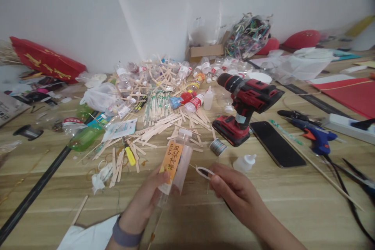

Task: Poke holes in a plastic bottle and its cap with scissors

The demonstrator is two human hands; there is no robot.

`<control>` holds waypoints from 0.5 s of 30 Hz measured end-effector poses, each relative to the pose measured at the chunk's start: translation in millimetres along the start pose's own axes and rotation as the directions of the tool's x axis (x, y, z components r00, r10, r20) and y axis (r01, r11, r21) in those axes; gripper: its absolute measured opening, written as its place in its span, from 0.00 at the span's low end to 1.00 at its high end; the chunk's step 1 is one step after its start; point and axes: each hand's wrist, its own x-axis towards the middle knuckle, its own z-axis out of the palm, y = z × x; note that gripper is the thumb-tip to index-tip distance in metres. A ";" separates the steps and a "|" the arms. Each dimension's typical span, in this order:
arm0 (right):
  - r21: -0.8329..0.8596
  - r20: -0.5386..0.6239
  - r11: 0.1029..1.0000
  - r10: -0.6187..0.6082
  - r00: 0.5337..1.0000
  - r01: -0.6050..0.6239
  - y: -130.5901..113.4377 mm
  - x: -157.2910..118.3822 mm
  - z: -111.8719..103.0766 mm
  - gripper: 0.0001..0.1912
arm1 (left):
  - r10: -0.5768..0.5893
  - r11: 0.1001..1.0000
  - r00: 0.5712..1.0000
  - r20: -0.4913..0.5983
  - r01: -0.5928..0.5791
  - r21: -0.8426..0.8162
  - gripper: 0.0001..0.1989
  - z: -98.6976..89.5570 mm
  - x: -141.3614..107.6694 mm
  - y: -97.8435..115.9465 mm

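My left hand point(152, 189) is closed round a clear plastic bottle point(182, 164) with an orange label, its thumb pressed on the label. The bottle tilts, with its white-capped neck pointing away from me. Just right of it, my right hand point(234, 189) pinches a thin white loop point(202, 170), dark inside. A fine thread or wire runs between the loop and the bottle's side; I cannot make out how it is fixed. Under the left hand, a thin stick with a brownish tip hangs at the bottom of the view.
A red cordless drill point(241, 105) stands beyond my right hand, near a phone point(277, 143), a small squeeze bottle point(244, 163) and a wire spool point(218, 147). A blue glue gun point(318, 134) lies right. Wooden sticks point(158, 129) and several bottles are heaped ahead. A yellow-handled screwdriver point(129, 154) lies left.
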 end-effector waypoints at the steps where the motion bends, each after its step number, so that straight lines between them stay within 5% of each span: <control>1: -0.015 0.002 1.000 -0.010 1.000 0.010 -0.4 0.0 0.2 0.27 | 0.002 1.000 1.000 -0.006 -0.002 0.001 0.30 -0.3 0.2 -0.1; 8: -0.315 -0.014 0.920 -0.251 0.968 0.234 2.3 -1.4 -4.0 0.19 | 0.022 0.998 1.000 -0.004 -0.021 0.067 0.36 -2.9 3.3 2.7; 12: -0.488 0.146 0.755 -0.424 0.894 0.438 -2.0 0.9 -16.5 0.12 | -0.032 0.995 0.998 0.048 0.027 0.093 0.39 -6.9 3.0 1.9; 15: -0.473 0.223 0.742 -0.421 0.879 0.475 -6.0 4.0 -24.8 0.09 | -0.053 0.993 0.992 0.115 0.040 0.110 0.39 -10.1 3.3 1.1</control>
